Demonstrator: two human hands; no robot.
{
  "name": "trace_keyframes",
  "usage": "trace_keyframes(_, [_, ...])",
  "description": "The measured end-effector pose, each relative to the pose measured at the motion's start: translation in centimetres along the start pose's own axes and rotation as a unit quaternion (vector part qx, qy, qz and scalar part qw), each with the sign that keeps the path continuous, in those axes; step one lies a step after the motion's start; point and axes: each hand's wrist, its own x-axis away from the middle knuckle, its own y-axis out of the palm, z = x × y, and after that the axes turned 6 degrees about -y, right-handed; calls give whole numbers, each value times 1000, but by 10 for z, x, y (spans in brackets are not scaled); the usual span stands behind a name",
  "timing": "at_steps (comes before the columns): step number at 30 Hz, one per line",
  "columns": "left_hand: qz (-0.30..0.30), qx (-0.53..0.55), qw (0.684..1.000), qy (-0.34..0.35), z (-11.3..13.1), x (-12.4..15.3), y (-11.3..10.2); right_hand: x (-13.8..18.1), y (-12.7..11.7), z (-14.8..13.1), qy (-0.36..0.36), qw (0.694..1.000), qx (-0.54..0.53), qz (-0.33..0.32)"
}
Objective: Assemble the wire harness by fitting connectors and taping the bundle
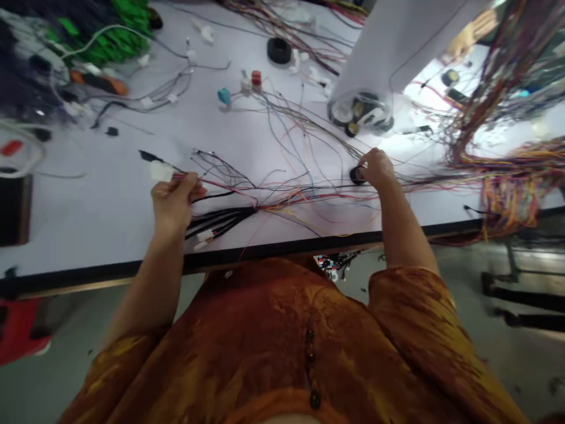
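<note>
My left hand [174, 199] is closed, pinching a few red and dark wires just beside a white connector [161, 171]. A dark tip [150, 156] sticks out beyond that connector. The wires run right into a long loose wire harness [282, 200] lying along the table's near side. Several black-sleeved branches [225, 217] spread below my left hand, one ending in a white plug [203, 237]. Over the harness, my right hand [378, 166] has its fingers closed on a roll of black tape [356, 175]. Its fingertips are partly hidden.
Another black tape roll [279, 50] lies farther back. A clear-wrapped white tube [379, 65] holds several small rolls at its near end. Red [256, 78] and teal [224, 95] connectors sit mid-table. Wire bundles [489, 88] crowd the right; green-tipped parts [115, 35] pile up left.
</note>
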Motion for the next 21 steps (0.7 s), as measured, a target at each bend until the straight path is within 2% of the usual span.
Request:
trace_keyframes(2, [-4, -14, 1000, 2, 0, 0, 1, -10, 4, -23, -1, 999, -21, 27])
trace_keyframes(4, [-6, -28, 999, 18, 0, -1, 1, -12, 13, -64, -9, 987, -142, 69])
trace_keyframes(5, [-6, -35, 999, 31, 0, 0, 1, -8, 19, -91, -26, 970, -236, 59])
trace_keyframes(7, [-12, -50, 997, 59, 1, 2, 2, 6, 36, -154, -74, 901, -426, -29])
trace_keyframes(9, [-24, -62, 994, 83, 3, 6, 3, 26, 55, -217, -107, 810, -565, -115])
trace_keyframes(11, [-41, -69, 992, 99, 6, 11, 4, 46, 72, -265, -113, 735, -646, -174])
trace_keyframes(13, [-53, -71, 990, 105, 8, 14, 6, 61, 84, -295, -105, 691, -684, -208])
trace_keyframes(15, [-57, -69, 990, 106, 8, 16, 6, 69, 90, -308, -93, 681, -692, -220])
trace_keyframes(21, [-49, -78, 989, 118, 1, 13, 4, 77, 89, -315, -79, 714, -664, -207])
